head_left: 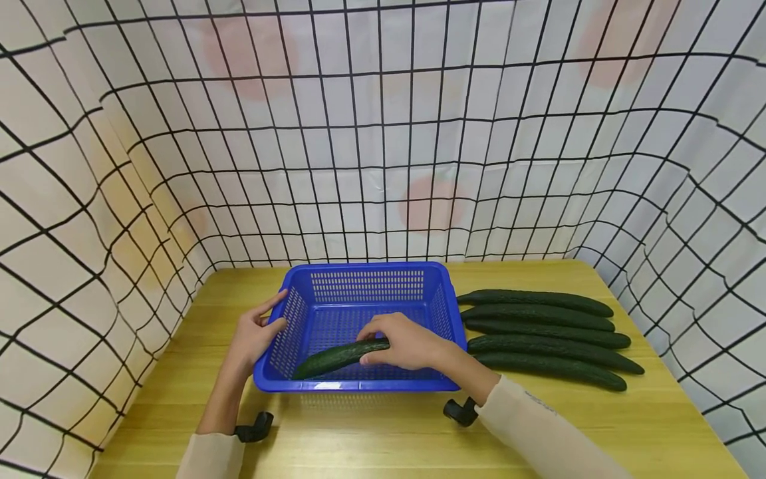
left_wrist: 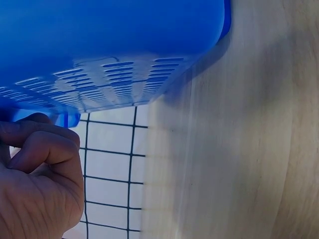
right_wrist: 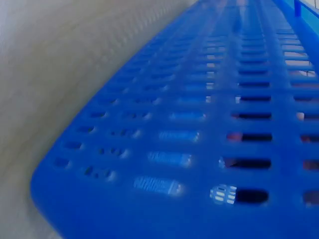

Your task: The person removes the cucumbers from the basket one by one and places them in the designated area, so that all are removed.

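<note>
A blue plastic basket (head_left: pixel 359 385) with slotted walls stands on the table. At its left side my left hand (head_left: pixel 250 336) grips the rim, thumb toward the inside; the left wrist view shows the curled fingers (left_wrist: pixel 47 149) of that hand beside the basket's slotted wall (left_wrist: pixel 114 79). Over the near part of the basket, my right hand (head_left: pixel 403 342) holds a dark green cucumber (head_left: pixel 328 360) by its right end. The cucumber's left end points down toward the near left corner. In the right wrist view the slotted wall (right_wrist: pixel 164 134) fills most of the picture and hides the hand.
Several more cucumbers (head_left: pixel 541 331) lie side by side on the wooden table (head_left: pixel 359 446), right of the basket. White cloth with a black grid (head_left: pixel 359 146) encloses the table at the back and both sides. Black wrist mounts (head_left: pixel 256 427) sit at both wrists.
</note>
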{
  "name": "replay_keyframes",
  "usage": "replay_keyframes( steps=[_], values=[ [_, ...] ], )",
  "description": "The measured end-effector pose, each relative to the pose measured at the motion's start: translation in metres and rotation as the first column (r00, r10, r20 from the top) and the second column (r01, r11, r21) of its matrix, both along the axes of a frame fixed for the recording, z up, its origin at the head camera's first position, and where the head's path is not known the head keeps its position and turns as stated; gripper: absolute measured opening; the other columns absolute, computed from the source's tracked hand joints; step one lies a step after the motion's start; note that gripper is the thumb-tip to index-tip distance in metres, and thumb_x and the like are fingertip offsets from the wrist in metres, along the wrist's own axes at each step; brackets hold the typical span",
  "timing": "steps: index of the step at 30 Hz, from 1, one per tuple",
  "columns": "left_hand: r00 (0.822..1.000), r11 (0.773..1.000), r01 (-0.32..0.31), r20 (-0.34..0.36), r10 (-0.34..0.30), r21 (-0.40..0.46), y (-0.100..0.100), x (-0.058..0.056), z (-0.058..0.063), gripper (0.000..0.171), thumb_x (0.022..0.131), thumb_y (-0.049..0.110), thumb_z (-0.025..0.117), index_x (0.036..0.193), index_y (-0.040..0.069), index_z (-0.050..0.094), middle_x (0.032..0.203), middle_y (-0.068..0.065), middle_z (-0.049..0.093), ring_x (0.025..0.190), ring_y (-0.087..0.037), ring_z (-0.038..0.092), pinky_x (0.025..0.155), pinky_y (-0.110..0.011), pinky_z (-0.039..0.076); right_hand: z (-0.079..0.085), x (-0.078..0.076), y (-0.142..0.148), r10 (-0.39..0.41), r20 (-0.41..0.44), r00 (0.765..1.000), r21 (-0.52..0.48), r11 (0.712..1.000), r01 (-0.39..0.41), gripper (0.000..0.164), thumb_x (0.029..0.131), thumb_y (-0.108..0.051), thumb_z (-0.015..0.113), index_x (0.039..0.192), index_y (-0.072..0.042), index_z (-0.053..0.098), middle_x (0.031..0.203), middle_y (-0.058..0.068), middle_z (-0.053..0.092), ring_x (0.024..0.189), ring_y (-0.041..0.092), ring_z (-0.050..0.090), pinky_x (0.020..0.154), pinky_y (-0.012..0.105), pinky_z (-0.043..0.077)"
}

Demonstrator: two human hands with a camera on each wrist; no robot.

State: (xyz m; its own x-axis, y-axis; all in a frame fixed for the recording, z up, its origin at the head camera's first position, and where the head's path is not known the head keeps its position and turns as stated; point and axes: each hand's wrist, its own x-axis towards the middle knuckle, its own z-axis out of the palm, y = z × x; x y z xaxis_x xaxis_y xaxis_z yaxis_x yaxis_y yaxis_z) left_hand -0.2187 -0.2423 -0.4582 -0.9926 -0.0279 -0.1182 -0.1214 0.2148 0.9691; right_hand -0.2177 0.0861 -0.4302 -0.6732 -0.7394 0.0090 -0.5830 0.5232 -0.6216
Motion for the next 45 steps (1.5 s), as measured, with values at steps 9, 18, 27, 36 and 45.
replay_keyframes(
  steps=[9, 18, 27, 36, 45],
  values=[
    [1.000, 1.000, 0.002, 0.011, -0.002, -0.002, 0.002, -0.004, 0.000, 0.066, 0.095, 0.006, 0.060, 0.157, 0.026, 0.046, 0.119, -0.035, 0.068, 0.076, -0.029, 0.075, 0.061, -0.039, 0.064, 0.021, 0.004, 0.010, -0.040, -0.084, 0.996, -0.109, 0.994, 0.031, 0.041, 0.095, -0.045, 0.071, 0.129, -0.023, 0.073, 0.118, -0.010, 0.068, 0.108, 0.007, 0.062, 0.091, 0.029, 0.056],
    [1.000, 1.000, -0.002, 0.019, 0.002, -0.001, 0.003, -0.004, 0.000, 0.066, 0.095, 0.007, 0.060, 0.157, 0.029, 0.046, 0.116, -0.034, 0.070, 0.076, -0.030, 0.076, 0.064, -0.042, 0.064, 0.042, 0.011, 0.041, -0.126, -0.100, 0.987, -0.159, 0.981, 0.109, 0.042, 0.095, -0.046, 0.070, 0.131, -0.025, 0.070, 0.131, -0.007, 0.069, 0.124, 0.018, 0.063, 0.102, 0.043, 0.054],
    [1.000, 1.000, -0.001, 0.012, 0.001, 0.000, 0.001, -0.003, 0.001, 0.067, 0.095, 0.008, 0.060, 0.157, 0.029, 0.046, 0.110, -0.030, 0.072, 0.073, -0.029, 0.075, 0.062, -0.041, 0.064, 0.036, 0.013, 0.089, -0.232, -0.108, 0.967, -0.192, 0.959, 0.208, 0.040, 0.093, -0.045, 0.073, 0.130, -0.030, 0.070, 0.132, -0.010, 0.068, 0.129, 0.022, 0.061, 0.106, 0.052, 0.051],
    [1.000, 1.000, 0.004, 0.023, -0.004, 0.002, 0.002, 0.000, 0.003, 0.067, 0.095, 0.007, 0.060, 0.157, 0.028, 0.046, 0.114, -0.032, 0.071, 0.075, -0.031, 0.076, 0.064, -0.042, 0.064, 0.027, 0.025, 0.141, -0.308, -0.154, 0.939, -0.191, 0.942, 0.277, 0.039, 0.096, -0.038, 0.071, 0.133, -0.028, 0.066, 0.136, -0.006, 0.066, 0.133, 0.028, 0.059, 0.107, 0.055, 0.050],
    [1.000, 1.000, 0.007, 0.014, -0.007, -0.011, -0.001, 0.003, 0.003, 0.067, 0.095, 0.008, 0.062, 0.156, 0.031, 0.047, 0.102, -0.024, 0.074, 0.069, -0.026, 0.073, 0.060, -0.039, 0.063, 0.020, 0.039, 0.203, -0.421, -0.216, 0.881, -0.140, 0.906, 0.399, 0.040, 0.097, -0.034, 0.071, 0.136, -0.025, 0.064, 0.136, -0.002, 0.065, 0.130, 0.030, 0.059, 0.101, 0.057, 0.052]
  ],
)
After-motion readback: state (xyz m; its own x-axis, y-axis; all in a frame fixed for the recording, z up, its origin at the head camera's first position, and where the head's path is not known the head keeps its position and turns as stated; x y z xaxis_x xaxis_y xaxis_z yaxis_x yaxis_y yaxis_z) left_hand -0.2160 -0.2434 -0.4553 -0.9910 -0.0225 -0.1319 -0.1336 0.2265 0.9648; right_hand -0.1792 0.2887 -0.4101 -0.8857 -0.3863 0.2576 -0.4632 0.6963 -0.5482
